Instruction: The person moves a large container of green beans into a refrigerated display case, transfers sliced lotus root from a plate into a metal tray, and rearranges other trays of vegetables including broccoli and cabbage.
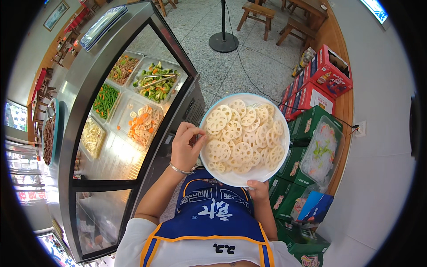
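A round white plate (pixel 245 183) with a pale blue rim is heaped with thin, pale lotus root slices (pixel 242 152). At its near edge, my right hand (pixel 258 191) grips the plate, thumb over the rim and the other fingers hidden underneath. My left hand (pixel 186 145), with a metal bangle on the wrist, is at the plate's left rim. Its thumb and forefinger are drawn together there; whether they pinch the rim or only hover by it, I cannot tell.
On my left, a glass-fronted display case (pixel 138 183) holds trays of broccoli with tongs (pixel 155 81), green beans (pixel 105 100) and lotus root with carrot (pixel 143 125). Red cartons (pixel 315 96) and green cartons (pixel 293 167) stack along the right wall. A cable (pixel 248 75) crosses the floor.
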### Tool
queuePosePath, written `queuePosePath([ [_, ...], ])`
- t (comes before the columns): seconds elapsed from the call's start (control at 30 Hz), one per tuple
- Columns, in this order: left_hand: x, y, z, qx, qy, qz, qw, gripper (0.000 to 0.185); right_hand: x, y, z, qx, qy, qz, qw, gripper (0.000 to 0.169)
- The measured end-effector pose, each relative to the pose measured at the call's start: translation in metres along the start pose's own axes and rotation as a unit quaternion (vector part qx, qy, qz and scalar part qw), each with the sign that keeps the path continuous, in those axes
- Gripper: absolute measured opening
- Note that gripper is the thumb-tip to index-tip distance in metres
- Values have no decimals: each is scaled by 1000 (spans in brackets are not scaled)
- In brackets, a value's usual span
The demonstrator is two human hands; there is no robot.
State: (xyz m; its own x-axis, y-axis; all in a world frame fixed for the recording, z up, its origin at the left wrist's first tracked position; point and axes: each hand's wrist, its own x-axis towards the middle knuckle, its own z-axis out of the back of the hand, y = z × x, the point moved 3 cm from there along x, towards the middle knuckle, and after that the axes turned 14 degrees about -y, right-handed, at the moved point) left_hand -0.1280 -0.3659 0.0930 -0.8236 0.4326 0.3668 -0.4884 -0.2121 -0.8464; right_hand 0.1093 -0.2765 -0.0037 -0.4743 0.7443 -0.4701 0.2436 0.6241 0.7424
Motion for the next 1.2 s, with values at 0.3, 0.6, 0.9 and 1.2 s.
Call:
queuePosePath([
  [0.3,3,-10,-8,68,92,-12,993,8,-3,8,2,-6,15,-8,1000,78],
  [0.6,0,-9,-17,163,122,-63,977,8,1,0,16,6,31,-18,999,74],
  [0.9,-1,19,-17,-56,115,134,983,2,4,5,18,14,32,-28,999,74],
  [1.2,-4,45,2,-274,53,319,906,12,6,6,22,1,34,-34,999,73],
])
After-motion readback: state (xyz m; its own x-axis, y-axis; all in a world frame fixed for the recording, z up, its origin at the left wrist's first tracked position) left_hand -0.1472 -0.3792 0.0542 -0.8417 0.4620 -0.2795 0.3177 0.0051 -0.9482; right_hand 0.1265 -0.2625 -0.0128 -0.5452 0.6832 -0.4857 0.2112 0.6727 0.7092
